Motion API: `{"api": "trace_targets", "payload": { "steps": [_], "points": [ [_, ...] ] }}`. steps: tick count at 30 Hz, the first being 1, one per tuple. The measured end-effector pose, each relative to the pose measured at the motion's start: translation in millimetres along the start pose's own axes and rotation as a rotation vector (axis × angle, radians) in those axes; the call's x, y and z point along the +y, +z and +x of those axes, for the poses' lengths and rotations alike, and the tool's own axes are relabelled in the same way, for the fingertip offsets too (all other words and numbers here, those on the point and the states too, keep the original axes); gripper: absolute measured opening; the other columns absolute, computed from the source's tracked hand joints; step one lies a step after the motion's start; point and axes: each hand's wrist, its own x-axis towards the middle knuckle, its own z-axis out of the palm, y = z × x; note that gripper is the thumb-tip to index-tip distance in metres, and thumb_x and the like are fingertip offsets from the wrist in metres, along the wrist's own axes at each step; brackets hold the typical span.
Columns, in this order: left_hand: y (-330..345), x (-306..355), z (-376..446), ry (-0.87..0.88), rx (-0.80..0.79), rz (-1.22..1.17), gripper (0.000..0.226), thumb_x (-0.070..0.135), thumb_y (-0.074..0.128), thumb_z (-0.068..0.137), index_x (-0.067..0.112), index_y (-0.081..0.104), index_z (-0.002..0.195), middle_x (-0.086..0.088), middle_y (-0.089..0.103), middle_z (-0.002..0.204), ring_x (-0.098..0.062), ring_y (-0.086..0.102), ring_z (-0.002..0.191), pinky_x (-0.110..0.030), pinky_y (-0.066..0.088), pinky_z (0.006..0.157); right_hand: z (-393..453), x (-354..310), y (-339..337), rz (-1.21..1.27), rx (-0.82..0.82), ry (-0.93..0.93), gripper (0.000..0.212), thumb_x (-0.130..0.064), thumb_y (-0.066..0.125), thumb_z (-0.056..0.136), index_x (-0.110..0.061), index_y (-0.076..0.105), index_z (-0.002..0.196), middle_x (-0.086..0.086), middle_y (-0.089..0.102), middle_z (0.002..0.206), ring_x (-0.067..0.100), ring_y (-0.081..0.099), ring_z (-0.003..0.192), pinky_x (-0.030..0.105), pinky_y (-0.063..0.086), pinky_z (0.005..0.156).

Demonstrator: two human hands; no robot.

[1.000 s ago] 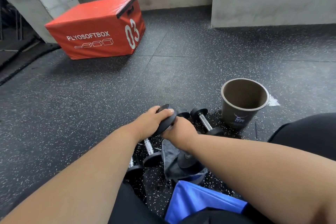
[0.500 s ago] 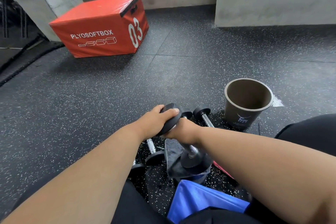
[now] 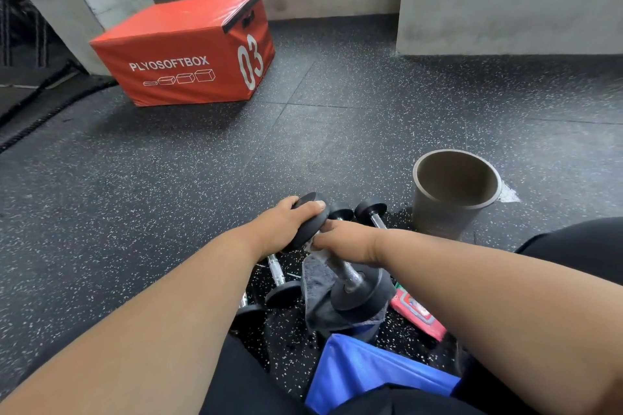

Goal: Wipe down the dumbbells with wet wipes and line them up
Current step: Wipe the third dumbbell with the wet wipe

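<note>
A black dumbbell [image 3: 357, 286] with a chrome handle stands tilted on its lower head, on a grey cloth [image 3: 320, 307]. My left hand [image 3: 279, 226] grips its upper head from above. My right hand [image 3: 347, 239] is closed around the top of the handle with a wet wipe [image 3: 315, 248] showing white under the fingers. Other small dumbbells lie on the floor: one [image 3: 372, 212] beyond my hands near the bin, another [image 3: 278, 276] to the left under my left forearm.
A grey-brown bin [image 3: 455, 209] stands open just right of the dumbbells. A red wipes pack [image 3: 418, 313] lies under my right forearm, blue fabric [image 3: 364, 371] near my lap. An orange plyo box [image 3: 188, 54] sits far left by concrete walls. The floor is speckled black rubber.
My right hand has slid up the handle toward the upper head, baring more chrome below it. The left hand keeps its hold on the upper head. The red pack has come into view.
</note>
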Motion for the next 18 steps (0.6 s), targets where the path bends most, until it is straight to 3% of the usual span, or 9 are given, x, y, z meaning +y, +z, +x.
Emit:
{"api": "trace_targets", "payload": {
  "steps": [3, 5, 6, 9, 14, 18],
  "points": [
    [1, -3, 3, 0.002, -0.014, -0.012, 0.088, 0.073, 0.061, 0.097, 0.028, 0.036, 0.169, -0.005, 0.053, 0.158, -0.025, 0.055, 0.132, -0.036, 0.039, 0.103, 2, 2, 7, -0.160, 0.166, -0.053, 0.029, -0.044, 0.067, 0.088, -0.021, 0.070, 0.106, 0.004, 0.076, 0.094, 0.027, 0.072, 0.092, 0.046, 0.058, 0.091],
    [2, -4, 4, 0.008, -0.013, -0.012, 0.100, 0.083, 0.062, 0.087, 0.030, 0.037, 0.168, -0.004, 0.053, 0.160, -0.024, 0.055, 0.133, -0.037, 0.038, 0.107, 9, 3, 12, -0.326, 0.249, -0.123, 0.046, -0.054, 0.058, 0.085, -0.021, 0.070, 0.115, 0.005, 0.076, 0.103, 0.027, 0.071, 0.097, 0.044, 0.058, 0.089],
    [2, -4, 5, 0.005, -0.011, -0.006, 0.103, 0.085, 0.061, 0.083, 0.032, 0.037, 0.168, -0.002, 0.053, 0.158, -0.023, 0.055, 0.132, -0.037, 0.038, 0.108, 11, 3, 17, -0.477, 0.262, -0.152, 0.049, -0.050, 0.055, 0.088, -0.021, 0.068, 0.125, 0.007, 0.074, 0.114, 0.030, 0.069, 0.104, 0.041, 0.058, 0.092],
    [6, -6, 9, 0.006, 0.001, 0.028, 0.113, 0.097, 0.059, 0.070, 0.039, 0.040, 0.165, 0.001, 0.053, 0.157, -0.026, 0.056, 0.137, -0.043, 0.039, 0.119, 15, 6, 32, -0.838, 0.315, -0.280, 0.051, -0.010, 0.055, 0.096, -0.017, 0.055, 0.147, 0.014, 0.062, 0.143, 0.038, 0.061, 0.124, 0.040, 0.053, 0.093],
    [9, -4, 7, 0.041, 0.017, 0.086, 0.126, 0.101, 0.053, 0.060, 0.038, 0.035, 0.168, -0.007, 0.047, 0.165, -0.031, 0.050, 0.145, -0.051, 0.036, 0.125, 18, 12, 37, -0.736, 0.323, -0.109, 0.046, -0.007, 0.053, 0.095, -0.022, 0.060, 0.139, 0.012, 0.067, 0.131, 0.039, 0.067, 0.107, 0.039, 0.057, 0.078],
    [8, -7, 10, 0.022, -0.001, 0.059, 0.128, 0.108, 0.055, 0.057, 0.042, 0.038, 0.165, -0.005, 0.051, 0.162, -0.031, 0.054, 0.142, -0.053, 0.040, 0.123, 28, 20, 40, -0.720, 0.252, 0.004, 0.042, -0.010, 0.056, 0.089, -0.018, 0.063, 0.129, 0.011, 0.070, 0.125, 0.039, 0.068, 0.106, 0.045, 0.059, 0.083]
  ]
}}
